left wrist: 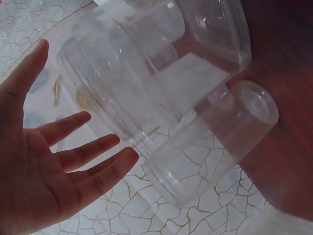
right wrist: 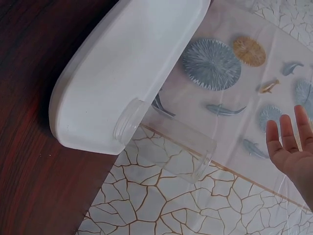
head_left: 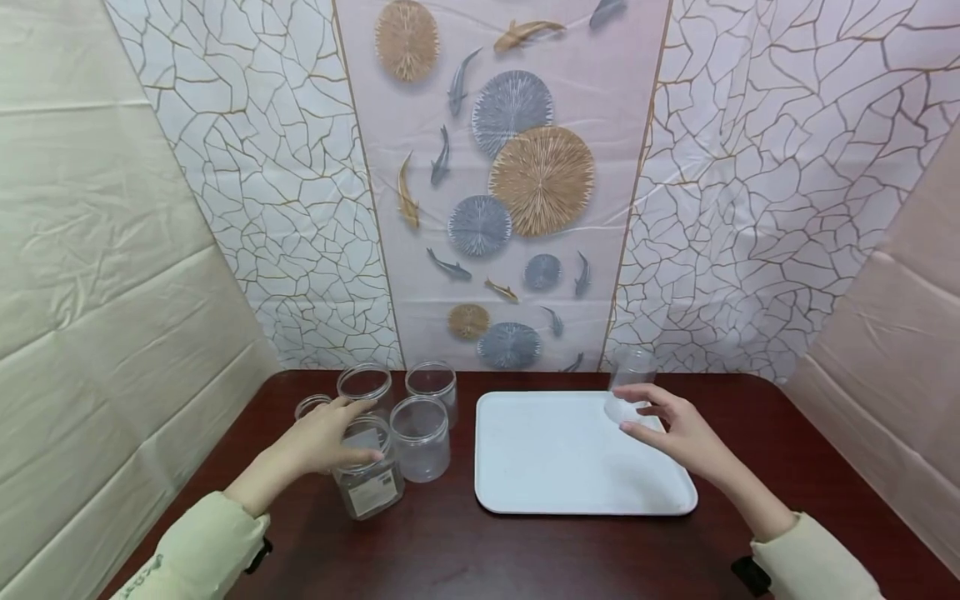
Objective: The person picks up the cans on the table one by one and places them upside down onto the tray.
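Observation:
My left hand [head_left: 315, 437] hovers with spread fingers over a clear jar with a white label [head_left: 373, 493], at the front of a cluster of clear jars. In the left wrist view a gap shows between the fingers and that jar's rim; a slimmer clear jar [left wrist: 210, 142] stands beside it. My right hand [head_left: 681, 432] is raised near the right side of a white tray [head_left: 555, 475], fingers apart and holding nothing. A tall clear jar [head_left: 633, 368] stands at the tray's back right corner. In the right wrist view its threaded end [right wrist: 128, 122] is against the tray, apart from my fingers.
More clear jars cluster on the left: one [head_left: 422, 454] right of the labelled jar, others [head_left: 432, 382] behind. All stand on a dark red-brown table [head_left: 480, 550]. A patterned cloth [head_left: 495, 292] hangs behind, with pale cloth walls [head_left: 112, 250] at the sides.

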Tool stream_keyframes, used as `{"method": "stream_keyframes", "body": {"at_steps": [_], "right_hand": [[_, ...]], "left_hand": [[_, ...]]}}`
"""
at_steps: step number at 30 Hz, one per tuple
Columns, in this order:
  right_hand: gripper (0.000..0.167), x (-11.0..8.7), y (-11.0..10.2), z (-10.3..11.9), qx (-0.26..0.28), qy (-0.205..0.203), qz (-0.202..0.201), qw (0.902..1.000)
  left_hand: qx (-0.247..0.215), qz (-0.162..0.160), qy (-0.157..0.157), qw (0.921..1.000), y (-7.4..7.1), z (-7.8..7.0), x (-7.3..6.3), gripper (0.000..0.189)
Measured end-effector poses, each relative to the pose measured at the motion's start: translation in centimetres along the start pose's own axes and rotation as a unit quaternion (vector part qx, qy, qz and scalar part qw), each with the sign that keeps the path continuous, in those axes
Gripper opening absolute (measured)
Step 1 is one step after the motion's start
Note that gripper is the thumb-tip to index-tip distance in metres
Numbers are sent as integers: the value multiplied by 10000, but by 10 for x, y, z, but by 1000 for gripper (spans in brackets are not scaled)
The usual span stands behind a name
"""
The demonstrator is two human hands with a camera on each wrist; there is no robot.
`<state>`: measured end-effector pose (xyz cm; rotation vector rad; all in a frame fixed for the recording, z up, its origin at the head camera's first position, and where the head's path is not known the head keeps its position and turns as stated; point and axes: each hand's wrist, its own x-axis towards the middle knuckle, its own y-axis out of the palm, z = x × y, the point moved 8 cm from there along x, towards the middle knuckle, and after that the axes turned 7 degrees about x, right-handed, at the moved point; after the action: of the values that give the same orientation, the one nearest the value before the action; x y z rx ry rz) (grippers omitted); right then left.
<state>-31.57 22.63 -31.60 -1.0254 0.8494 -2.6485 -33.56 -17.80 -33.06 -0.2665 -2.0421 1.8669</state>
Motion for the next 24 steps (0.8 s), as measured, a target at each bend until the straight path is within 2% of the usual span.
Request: {"method": "stream_keyframes", "body": {"at_steps": [6,12,21,24], "right_hand": [[37,2,8,-2,-55,89,142,9998],[37,4,11,-2,-13,-42,205,9998],[37,4,11,-5,-84,7,239,9997],[37,4,10,-4,-54,3,235,9997]], "left_hand": [[-29,595,192,9980,2,-3,8,88],[-67,1077,255,9938,5,-10,14,80],[313,1329,144,9905,6,-10,22,66],[328,1366,143,9900,5,-11,21,71]]}}
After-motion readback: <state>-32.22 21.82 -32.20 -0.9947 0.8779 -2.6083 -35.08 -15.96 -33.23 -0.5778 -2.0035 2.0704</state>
